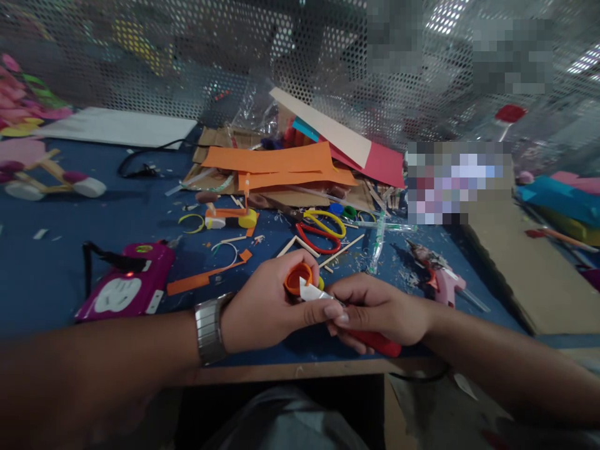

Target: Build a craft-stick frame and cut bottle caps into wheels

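A perforated metal screen stretches behind a blue table, where a cardboard slab lies at the right and orange sheets are heaped near the back. The left hand, slightly larger in view than the right hand, meets it close to the table's front edge; a metal wristband circles the left wrist. A magenta box with a lit red spot sits to the left, a pink glue gun to the right. Beyond the hands rest scissors with one yellow and one red loop. The right fingers and thumb are wrapped around a red-handled knife, its pale blade pointing left (the left thumb reaches over to it). Smallest is the orange cap, open side up, gripped in the left hand's curled fingers; the blade's tip overlaps its rim, though whether they touch I cannot tell.
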Tool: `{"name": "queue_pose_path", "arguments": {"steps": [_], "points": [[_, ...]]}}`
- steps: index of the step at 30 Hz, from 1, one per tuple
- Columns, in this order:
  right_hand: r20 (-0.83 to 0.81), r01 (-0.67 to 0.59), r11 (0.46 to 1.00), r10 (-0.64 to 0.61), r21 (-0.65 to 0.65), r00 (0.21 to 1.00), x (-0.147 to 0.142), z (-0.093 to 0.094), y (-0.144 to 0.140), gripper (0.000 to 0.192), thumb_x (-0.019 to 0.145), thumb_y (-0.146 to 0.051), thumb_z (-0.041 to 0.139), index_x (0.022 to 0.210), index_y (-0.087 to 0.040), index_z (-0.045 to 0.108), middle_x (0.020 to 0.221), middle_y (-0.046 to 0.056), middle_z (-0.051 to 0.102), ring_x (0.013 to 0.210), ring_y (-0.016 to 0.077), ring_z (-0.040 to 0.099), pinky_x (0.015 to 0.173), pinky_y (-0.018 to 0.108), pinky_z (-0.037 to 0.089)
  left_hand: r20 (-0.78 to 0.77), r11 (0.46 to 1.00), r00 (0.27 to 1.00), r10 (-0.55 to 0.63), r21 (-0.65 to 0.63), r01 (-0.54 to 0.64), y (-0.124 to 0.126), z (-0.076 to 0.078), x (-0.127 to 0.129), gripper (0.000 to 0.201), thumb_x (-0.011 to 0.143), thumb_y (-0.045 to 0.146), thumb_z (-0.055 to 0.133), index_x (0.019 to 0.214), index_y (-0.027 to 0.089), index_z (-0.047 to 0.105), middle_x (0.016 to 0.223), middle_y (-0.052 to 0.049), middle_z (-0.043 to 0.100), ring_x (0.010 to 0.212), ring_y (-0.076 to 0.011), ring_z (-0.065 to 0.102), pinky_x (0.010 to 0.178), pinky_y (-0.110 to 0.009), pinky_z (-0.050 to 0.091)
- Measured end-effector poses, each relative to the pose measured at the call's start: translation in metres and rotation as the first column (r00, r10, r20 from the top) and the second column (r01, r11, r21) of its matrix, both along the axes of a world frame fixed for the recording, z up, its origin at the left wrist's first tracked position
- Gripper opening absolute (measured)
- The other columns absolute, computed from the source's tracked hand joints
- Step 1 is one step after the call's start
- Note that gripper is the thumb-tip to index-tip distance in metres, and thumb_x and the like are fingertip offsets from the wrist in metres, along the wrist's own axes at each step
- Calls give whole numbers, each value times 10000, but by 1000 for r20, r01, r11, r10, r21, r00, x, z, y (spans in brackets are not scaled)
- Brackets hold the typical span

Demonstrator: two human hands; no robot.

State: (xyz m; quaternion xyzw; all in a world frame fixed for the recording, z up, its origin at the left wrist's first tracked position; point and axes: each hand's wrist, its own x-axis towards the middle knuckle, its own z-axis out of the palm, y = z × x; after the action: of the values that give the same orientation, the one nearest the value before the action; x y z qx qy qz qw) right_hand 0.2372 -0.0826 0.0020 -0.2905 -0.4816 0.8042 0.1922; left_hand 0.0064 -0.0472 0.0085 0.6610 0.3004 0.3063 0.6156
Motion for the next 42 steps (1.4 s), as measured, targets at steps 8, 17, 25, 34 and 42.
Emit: {"name": "queue_pose_path", "arguments": {"steps": [8,17,25,34,42], "points": [[55,-39,999,38,7,998,-1,0,-1,459,1028,-587,754,942,-143,675,615,-41,620,477,71,548,466,158,447,-110,987,991,-80,130,95,-2,-5,-3,453,881,562,871,893,195,605,679,73,577,601,-109,434,540,-228,326],[62,-27,1000,27,-10,998,-1,2,0,492,1008,-635,754,945,-154,673,612,-45,619,463,75,535,452,162,454,-103,971,995,6,240,19,-3,-5,-4,444,891,539,885,954,210,593,656,96,558,564,-100,438,522,-226,320],[25,10,1000,-9,-18,1000,1,-1,1,446,1036,-585,731,931,-158,660,586,-49,609,446,81,522,451,178,451,-94,945,989,115,316,-80,0,-4,-6,439,913,524,872,1016,231,562,657,110,507,541,-103,414,514,-232,314],[60,35,999,-34,-11,998,-1,-4,2,463,1028,-605,732,923,-161,655,577,-53,604,434,80,518,439,175,458,-178,932,980,84,361,-14,2,-8,-5,377,1023,565,732,1012,217,588,679,80,567,562,-124,480,548,-261,323],[69,16,1000,-15,-10,998,-1,-4,0,470,1027,-611,732,926,-157,663,594,-47,610,453,78,529,445,169,444,-173,934,984,39,356,25,0,-7,-4,383,1016,563,752,992,217,587,638,94,560,537,-120,473,548,-265,299]]}}
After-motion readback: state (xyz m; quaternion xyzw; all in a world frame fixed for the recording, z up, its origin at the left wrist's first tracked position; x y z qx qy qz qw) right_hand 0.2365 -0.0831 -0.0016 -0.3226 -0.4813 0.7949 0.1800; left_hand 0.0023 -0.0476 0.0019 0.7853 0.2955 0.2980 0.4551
